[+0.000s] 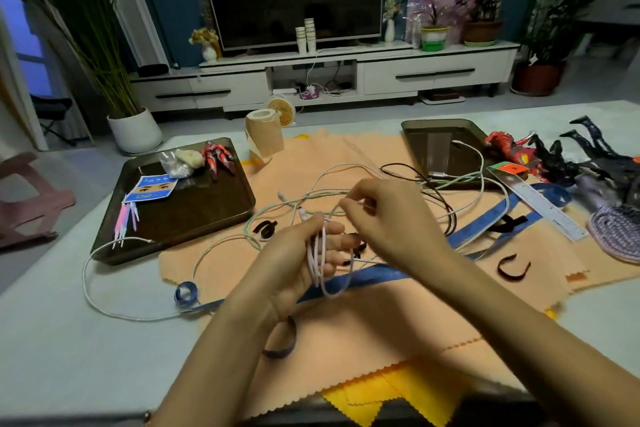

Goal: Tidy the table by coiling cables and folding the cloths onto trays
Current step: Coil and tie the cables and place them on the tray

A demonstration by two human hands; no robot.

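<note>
My left hand [304, 253] holds several loops of a white cable [317, 263] wound around its fingers, above the orange cloth [374, 319]. My right hand [384, 215] pinches a strand of the same cable just above and to the right. The loose length of the cable trails right toward the right dark tray [440, 146]. A pale green cable [273, 210], a dark brown cable [446, 204] and another white cable [90, 291] lie tangled across the cloth and table. A yellow cloth [377, 395] lies at the near edge. The left dark tray [194, 215] carries small items.
A blue strap [485, 225] crosses the cloth, its end curled at the left. Toy figures [557, 156], a ruler [540, 199] and a knitted purple piece [620, 232] sit at the right. A tape roll [263, 135] stands at the back. Black hair ties [512, 270] lie scattered.
</note>
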